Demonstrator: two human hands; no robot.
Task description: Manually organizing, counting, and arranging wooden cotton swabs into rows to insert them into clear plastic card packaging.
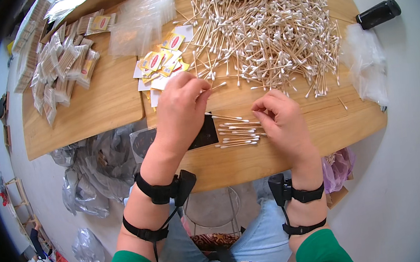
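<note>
My left hand (pixel 179 103) pinches a cotton swab (pixel 219 86) whose white tip sticks out to the right of the fingers. Below the fingertips, a loose row of several cotton swabs (pixel 239 140) lies roughly side by side on the wooden table (pixel 254 164). At the right end of that row is my right hand (pixel 284 120), thumb and forefinger closed together. One swab (pixel 237 123) reaches its fingers, but whether they grip it is hidden. Beyond both hands spreads a big heap of white-tipped swabs (pixel 265 28). A dark flat rectangle (pixel 205 132) lies partly behind my left wrist.
Yellow and white printed cards (pixel 159 62) are piled beyond my left hand, near clear plastic bags (pixel 142 20). Filled swab packs (pixel 62 64) lie at far left. A black cylinder (pixel 378 14) and clear plastic (pixel 366 63) are at the right edge. Grey plastic bags (pixel 104 167) hang below the table.
</note>
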